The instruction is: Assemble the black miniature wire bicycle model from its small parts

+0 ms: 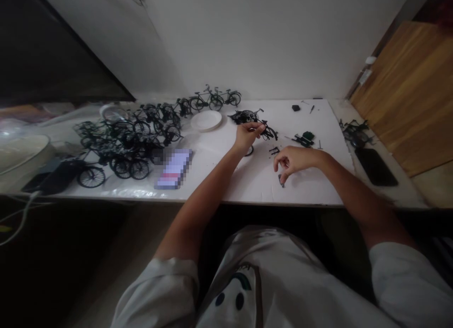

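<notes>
My left hand point(248, 133) is closed in a pinch on a black miniature bicycle point(269, 131), over the middle of the white board. One wheel point(249, 151) shows below the wrist; the fingers hide part of the frame. To the right, my right hand point(293, 160) is low over the board with curled fingers, its thumb and forefinger a little apart. A small dark part point(281, 181) is at the thumb tip; its exact kind is too small to make out. Beyond that hand, a little black forked piece point(273, 150) lies on the board.
Many miniature bicycles point(132, 148) crowd the left side, with several more point(208, 99) by the wall. A white dish point(206, 121), a lit phone point(173, 169), black parts point(305, 138), a dark phone point(376, 167) and a wooden panel point(406, 96) surround the work area.
</notes>
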A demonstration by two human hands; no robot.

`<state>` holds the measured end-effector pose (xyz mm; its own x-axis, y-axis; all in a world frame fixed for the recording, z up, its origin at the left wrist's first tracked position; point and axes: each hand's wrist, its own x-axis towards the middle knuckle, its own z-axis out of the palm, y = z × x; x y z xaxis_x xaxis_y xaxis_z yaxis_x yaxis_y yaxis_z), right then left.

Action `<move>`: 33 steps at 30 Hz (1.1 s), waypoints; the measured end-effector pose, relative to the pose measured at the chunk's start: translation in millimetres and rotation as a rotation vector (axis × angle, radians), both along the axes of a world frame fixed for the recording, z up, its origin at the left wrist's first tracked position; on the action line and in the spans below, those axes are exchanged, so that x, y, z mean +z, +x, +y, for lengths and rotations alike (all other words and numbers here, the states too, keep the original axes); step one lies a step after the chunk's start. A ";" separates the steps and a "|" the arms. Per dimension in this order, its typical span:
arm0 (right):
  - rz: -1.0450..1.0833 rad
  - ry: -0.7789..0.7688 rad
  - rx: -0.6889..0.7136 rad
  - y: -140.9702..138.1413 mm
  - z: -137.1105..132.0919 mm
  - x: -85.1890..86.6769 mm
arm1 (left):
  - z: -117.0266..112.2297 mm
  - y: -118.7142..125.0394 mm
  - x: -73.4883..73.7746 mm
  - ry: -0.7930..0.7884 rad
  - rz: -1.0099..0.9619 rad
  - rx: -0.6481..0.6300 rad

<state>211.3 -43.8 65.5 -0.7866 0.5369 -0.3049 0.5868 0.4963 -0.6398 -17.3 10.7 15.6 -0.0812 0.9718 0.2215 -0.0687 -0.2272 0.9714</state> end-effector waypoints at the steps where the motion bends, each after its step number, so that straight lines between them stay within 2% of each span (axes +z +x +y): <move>1: -0.031 -0.031 0.025 1.1 2.4 -0.7 | 0.0 -0.1 -0.1 0.003 0.000 -0.001; 7: -0.060 -0.011 0.067 3.9 9.8 -4.7 | 1.5 -0.1 -1.6 0.024 0.018 -0.010; 16: -0.088 -0.096 0.081 -1.4 11.3 -19.8 | 5.4 0.1 -7.0 0.046 0.030 -0.015; 22: -0.146 -0.151 0.011 -0.2 7.2 -15.2 | 4.1 0.9 -7.6 0.023 0.039 -0.012; 27: -0.214 -0.070 -0.005 -3.2 -3.6 -5.0 | 2.2 2.4 -7.3 0.035 0.026 -0.022; 30: -0.158 0.003 -0.020 -6.1 -8.6 -0.6 | 0.8 2.4 -6.2 0.036 0.025 -0.025; 33: -0.095 -0.007 -0.013 -8.4 -8.5 0.0 | -0.2 2.2 -4.9 0.027 0.034 -0.029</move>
<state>203.0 -52.3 65.5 -0.7472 0.5441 -0.3817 0.6511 0.4838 -0.5848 -15.1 10.5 10.7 -0.0451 0.9671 0.2503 -0.0422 -0.2522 0.9668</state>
